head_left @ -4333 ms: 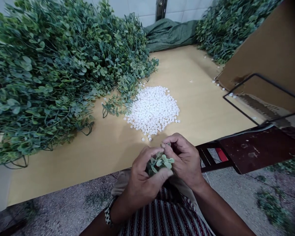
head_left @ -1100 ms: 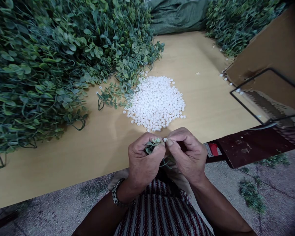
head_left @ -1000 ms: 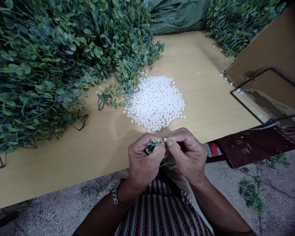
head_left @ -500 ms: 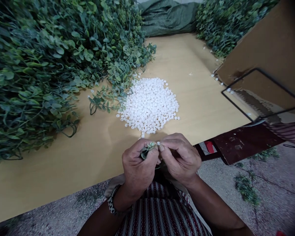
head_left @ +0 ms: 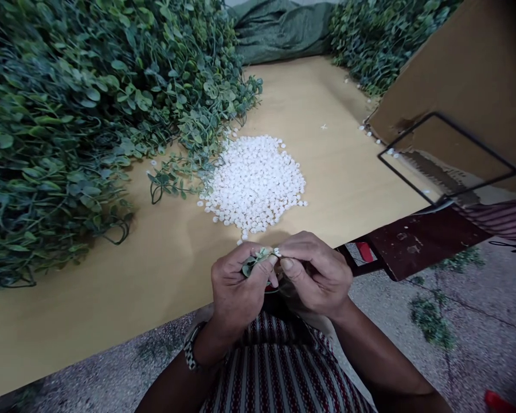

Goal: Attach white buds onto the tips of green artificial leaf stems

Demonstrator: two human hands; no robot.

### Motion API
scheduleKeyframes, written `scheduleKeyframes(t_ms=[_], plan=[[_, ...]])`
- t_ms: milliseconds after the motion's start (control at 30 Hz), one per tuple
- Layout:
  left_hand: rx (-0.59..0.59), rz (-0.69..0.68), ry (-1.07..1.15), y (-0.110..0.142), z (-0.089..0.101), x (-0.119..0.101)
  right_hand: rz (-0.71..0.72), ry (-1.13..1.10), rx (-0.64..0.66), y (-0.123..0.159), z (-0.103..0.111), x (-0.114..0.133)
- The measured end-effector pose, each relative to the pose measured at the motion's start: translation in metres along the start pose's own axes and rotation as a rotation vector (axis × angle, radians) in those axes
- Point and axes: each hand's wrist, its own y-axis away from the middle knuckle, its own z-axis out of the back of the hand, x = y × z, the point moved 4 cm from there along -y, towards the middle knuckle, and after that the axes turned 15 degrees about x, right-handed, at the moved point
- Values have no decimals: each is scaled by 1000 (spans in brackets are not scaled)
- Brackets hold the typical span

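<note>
At the table, the left hand pinched a leafy sprig, its white bead apparently seated; whether the right hand gripped it was unclear. A bead pile seemed unused.

You're in what looks like a workshop: greenery and white bits heaped on your table, cuttings on the floor.

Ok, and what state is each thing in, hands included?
Left hand, closed on leafy sprig
Right hand, curled beside small white disc, grip unclear
Leafy sprig, partly hidden
Pile of white discs, loose
Cardboard, torn near bottom
Green cloth, rumpled
Wristwatch, strapped on
</note>
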Motion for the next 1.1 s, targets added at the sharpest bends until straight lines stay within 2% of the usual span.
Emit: scheduleKeyframes(t_ms=[133,300,433,600,867,1000,1100], plan=[[60,41,26,0,-1,0,-123,-75,-2,1,3,-2],[137,16,-41,4,0,-3,-17,43,-33,0,6,6],[190,14,77,6,-1,-1,-11,86,-63,2,6,7],[105,42,242,4,-5,0,-24,77,-87,4,4,5],[60,15,201,3,-3,5,-2,95,-67,4,2,6],[61,-86,138,0,1,-3,38,110,-82,-1,23,-9],[61,-66,127,-1,2,-6,-93,333,-36,-14,47,-33]])
